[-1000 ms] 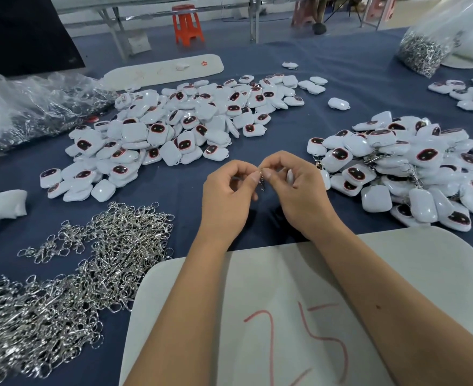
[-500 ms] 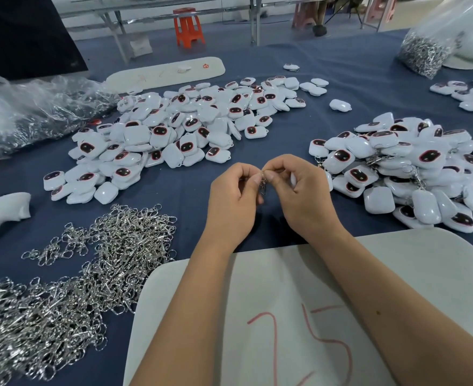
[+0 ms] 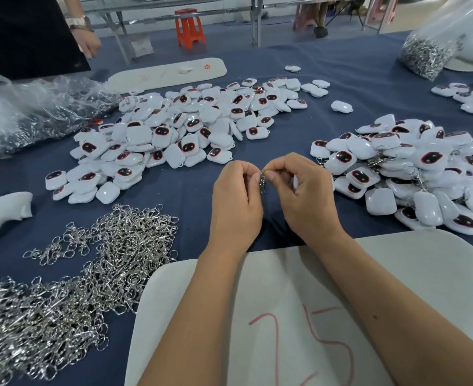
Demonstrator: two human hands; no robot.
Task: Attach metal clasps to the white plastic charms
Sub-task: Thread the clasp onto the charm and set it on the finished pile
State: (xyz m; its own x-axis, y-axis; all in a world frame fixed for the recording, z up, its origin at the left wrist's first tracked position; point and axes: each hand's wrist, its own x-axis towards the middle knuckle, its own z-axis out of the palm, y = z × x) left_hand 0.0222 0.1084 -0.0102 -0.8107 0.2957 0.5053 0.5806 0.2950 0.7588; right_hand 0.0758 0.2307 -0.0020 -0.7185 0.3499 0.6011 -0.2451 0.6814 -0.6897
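We pinch a metal clasp (image 3: 262, 181) between our left hand (image 3: 236, 203) and right hand (image 3: 306, 196), which hides a white charm (image 3: 295, 183), above the table (image 3: 190, 196).

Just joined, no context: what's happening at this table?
A person is putting a metal clasp on a white charm. Both the left hand and the right hand pinch the clasp above the blue table; the charm sits mostly hidden in the right palm. Loose clasps lie on the left, bare charms behind, and charms with clasps already on on the right.
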